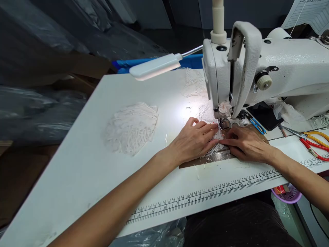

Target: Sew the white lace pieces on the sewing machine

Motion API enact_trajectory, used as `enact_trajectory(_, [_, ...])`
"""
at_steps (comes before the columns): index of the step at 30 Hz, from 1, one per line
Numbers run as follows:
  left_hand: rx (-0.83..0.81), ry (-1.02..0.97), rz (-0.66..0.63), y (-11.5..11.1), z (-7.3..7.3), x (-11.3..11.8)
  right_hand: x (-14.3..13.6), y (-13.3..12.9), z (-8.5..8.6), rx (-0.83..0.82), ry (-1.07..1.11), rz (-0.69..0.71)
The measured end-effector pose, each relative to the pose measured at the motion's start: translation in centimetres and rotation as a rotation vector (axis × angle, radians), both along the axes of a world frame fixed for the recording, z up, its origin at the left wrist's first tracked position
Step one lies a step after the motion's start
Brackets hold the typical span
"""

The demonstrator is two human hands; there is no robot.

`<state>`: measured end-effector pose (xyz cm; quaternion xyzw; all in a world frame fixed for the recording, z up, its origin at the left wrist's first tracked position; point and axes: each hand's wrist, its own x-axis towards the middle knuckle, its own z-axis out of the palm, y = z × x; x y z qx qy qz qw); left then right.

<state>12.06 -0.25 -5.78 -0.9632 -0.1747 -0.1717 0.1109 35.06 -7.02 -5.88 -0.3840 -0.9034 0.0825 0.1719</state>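
White lace fabric [206, 112] lies under the needle area of a white sewing machine [290, 65]. My left hand [195, 140] rests palm down on the lace, fingers stretched toward the presser foot. Just right of the foot, my right hand [244, 142] has its thumb and index finger pressed together at the lace's edge, with the index tip near my left thumb. A stack of white lace pieces [132, 128] sits on the table to the left. Part of the lace is hidden beneath my hands.
A lamp [155, 66] hangs over the table [84, 164]. Right of the machine needle are blue snips [257, 125], a black phone [266, 115] and scissors with red and yellow handles [316, 147]. A purple basket [289, 196] is below the front edge.
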Motion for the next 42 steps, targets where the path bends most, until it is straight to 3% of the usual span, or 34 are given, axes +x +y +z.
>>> enact_trajectory(12, [-0.075,-0.114,0.082,-0.2,-1.4,0.3,-0.3,0.2,0.0,0.006,0.01,-0.03])
enact_trajectory(28, [-0.096,-0.143,0.003,0.2,-1.4,-0.3,-0.7,0.0,0.1,0.023,0.013,-0.057])
enact_trajectory(35, [-0.143,-0.112,0.048,0.1,-1.5,-0.3,0.8,0.9,-0.8,-0.019,0.096,-0.106])
enact_trajectory(42, [-0.1,-0.109,0.042,0.1,-1.6,-0.3,0.7,0.9,-1.2,0.125,-0.044,-0.077])
